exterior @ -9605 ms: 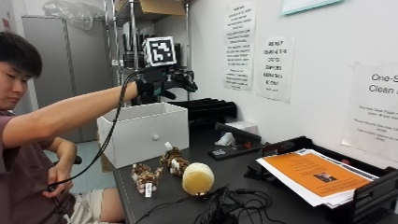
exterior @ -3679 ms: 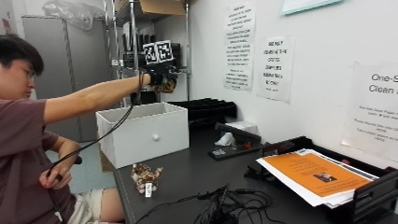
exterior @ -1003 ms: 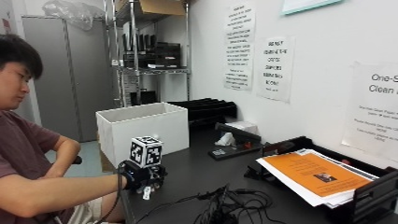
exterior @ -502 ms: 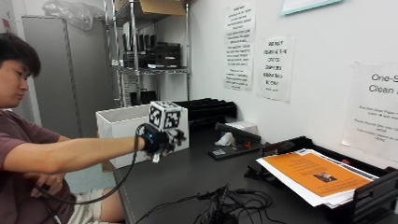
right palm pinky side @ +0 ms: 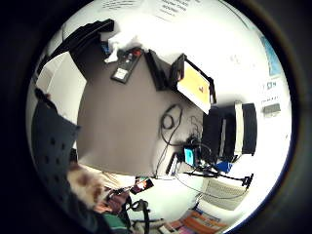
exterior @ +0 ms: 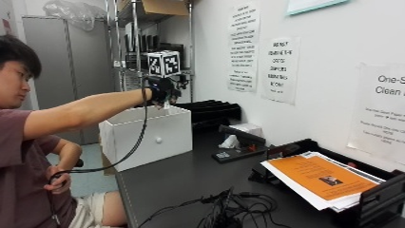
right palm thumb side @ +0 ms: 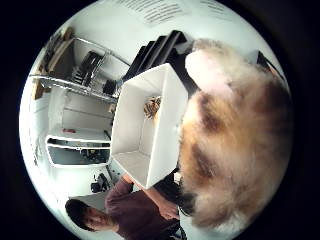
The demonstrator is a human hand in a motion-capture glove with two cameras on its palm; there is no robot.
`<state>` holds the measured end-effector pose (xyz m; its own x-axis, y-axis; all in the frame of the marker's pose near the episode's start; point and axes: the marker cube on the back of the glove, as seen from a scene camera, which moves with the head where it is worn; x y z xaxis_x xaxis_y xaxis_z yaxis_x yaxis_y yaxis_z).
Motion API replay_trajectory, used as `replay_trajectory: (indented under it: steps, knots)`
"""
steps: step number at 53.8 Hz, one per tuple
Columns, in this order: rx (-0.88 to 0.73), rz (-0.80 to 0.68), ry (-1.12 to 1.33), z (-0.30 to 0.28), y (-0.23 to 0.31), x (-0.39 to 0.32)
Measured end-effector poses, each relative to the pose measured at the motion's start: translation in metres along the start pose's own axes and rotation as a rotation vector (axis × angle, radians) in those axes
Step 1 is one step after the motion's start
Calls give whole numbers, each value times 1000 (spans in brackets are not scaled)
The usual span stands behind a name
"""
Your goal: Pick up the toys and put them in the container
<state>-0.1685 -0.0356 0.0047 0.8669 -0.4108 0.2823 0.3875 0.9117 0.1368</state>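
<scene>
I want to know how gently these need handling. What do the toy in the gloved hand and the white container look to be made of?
Toy: soft plush, judging by its long fuzzy cream and brown pile, matte. The right hand grips it above the container. Container: smooth, matte white with thin straight walls and a small round knob on its front; probably painted wood or board, but rigid plastic cannot be excluded.

An orange-covered paper stack [exterior: 323,178] lies in a black tray [exterior: 380,194] (cables [exterior: 231,211] nearby, perhaps tangled).

A lab or office: wall notices [exterior: 279,69], metal shelving [exterior: 134,42], paper tray [exterior: 373,197].
</scene>
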Motion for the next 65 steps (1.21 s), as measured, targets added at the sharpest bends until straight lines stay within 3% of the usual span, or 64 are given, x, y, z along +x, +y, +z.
replay_trajectory:
  steps: [18, 25, 31, 40, 47, 56, 65]
  knots:
    - [-6, -279, 11, 2, -59, -194]
    - [-37, -387, 28, 18, -63, -267]
    - [16, -576, -128, 19, -47, -288]
    - [-107, -478, 34, 35, -39, -273]
    - [-381, -376, -20, 46, -34, -266]
    - [-355, -430, -22, 35, -34, -255]
    - [-386, -343, 95, 16, -39, -241]
